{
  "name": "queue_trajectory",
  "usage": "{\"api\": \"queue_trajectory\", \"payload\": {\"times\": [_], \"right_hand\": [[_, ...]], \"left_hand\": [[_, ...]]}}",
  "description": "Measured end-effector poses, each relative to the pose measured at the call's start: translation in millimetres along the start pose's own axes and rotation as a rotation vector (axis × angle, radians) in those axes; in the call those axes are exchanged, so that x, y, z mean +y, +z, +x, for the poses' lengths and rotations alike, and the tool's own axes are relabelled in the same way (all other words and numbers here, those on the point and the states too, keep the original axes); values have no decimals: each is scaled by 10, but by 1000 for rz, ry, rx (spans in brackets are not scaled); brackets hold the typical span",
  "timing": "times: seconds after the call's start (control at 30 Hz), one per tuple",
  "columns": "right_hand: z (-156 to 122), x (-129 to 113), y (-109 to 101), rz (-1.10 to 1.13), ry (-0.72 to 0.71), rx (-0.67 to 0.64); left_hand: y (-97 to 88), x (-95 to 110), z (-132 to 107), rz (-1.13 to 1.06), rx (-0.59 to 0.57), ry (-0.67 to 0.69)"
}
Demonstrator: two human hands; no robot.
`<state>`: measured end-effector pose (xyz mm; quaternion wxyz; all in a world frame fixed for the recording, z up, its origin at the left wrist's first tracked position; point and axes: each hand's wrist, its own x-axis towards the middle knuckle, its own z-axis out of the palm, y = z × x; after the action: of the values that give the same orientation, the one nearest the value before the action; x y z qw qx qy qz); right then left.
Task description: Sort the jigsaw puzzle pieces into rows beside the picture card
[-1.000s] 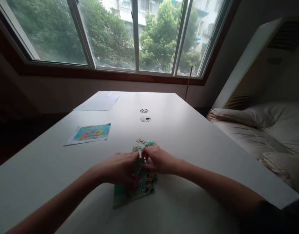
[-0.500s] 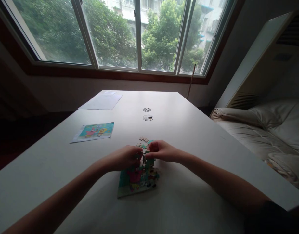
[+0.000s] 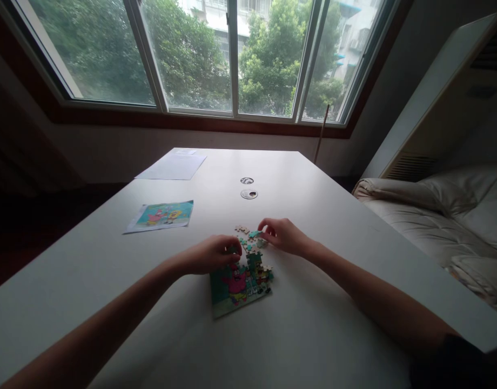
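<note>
A partly assembled jigsaw puzzle [image 3: 237, 289] with a pink cartoon figure lies on the white table in front of me, slightly turned. My left hand [image 3: 216, 254] is closed at its upper left, with a greenish bit, seemingly a puzzle piece, showing between the curled fingers. That hand hides the puzzle's upper left corner. Beyond the puzzle lie several loose jigsaw pieces [image 3: 248, 247], some teal and some tan side up. My right hand [image 3: 284, 236] is over the right side of this pile, thumb and fingers apart, fingertips at a teal piece [image 3: 255, 234].
A printed picture [image 3: 165, 214] with the same cartoon figures lies to the left on the white table [image 3: 313, 324]. Farther back are white papers [image 3: 171, 167] and two round inserts [image 3: 249, 194] in the tabletop. A pale sofa [image 3: 418, 216] stands at the right, a window ahead.
My right hand has left the puzzle's top edge and moved up and right to the loose pieces. The view has shifted a little, and the puzzle appears farther right and turned.
</note>
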<state>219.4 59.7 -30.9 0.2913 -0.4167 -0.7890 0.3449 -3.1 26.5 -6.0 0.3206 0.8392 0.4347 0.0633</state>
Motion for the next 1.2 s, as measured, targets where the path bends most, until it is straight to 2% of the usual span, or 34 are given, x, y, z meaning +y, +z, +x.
{"api": "queue_trajectory", "payload": {"times": [0.03, 0.1, 0.17, 0.3, 0.33, 0.4, 0.47, 0.57, 0.7, 0.8, 0.97, 1.2], "right_hand": [[9, 30, -22, -27, -53, 18], [36, 96, -61, 103, -62, -2], [66, 174, -92, 443, 38, 3], [95, 354, -156, 1274, 263, 141], [95, 391, -171, 1400, 292, 161], [93, 436, -187, 1511, 325, 171], [87, 426, -175, 1456, 341, 152], [52, 307, -116, 1097, 279, 48], [-64, 61, -31, 364, -10, -213], [-144, -53, 32, 4, -205, -328], [-164, -60, 137, -178, -340, -252], [-147, -59, 186, -180, -331, -125]], "left_hand": [[2, -5, -2, 3, -2, 2], [10, -17, -7, 3, -8, 2], [21, -26, -13, 3, -13, -3], [61, -20, -17, 4, 14, -29], [76, -14, -13, 1, 28, -31], [110, -3, -1, -2, 60, -32], [145, 4, 14, 12, 93, -36], [181, 7, 30, 53, 118, -27], [191, 14, 26, 71, 118, 16], [187, 25, 22, 70, 125, 30], [200, 29, 38, 68, 159, 69], [206, 39, 55, -10, 196, 131]]}}
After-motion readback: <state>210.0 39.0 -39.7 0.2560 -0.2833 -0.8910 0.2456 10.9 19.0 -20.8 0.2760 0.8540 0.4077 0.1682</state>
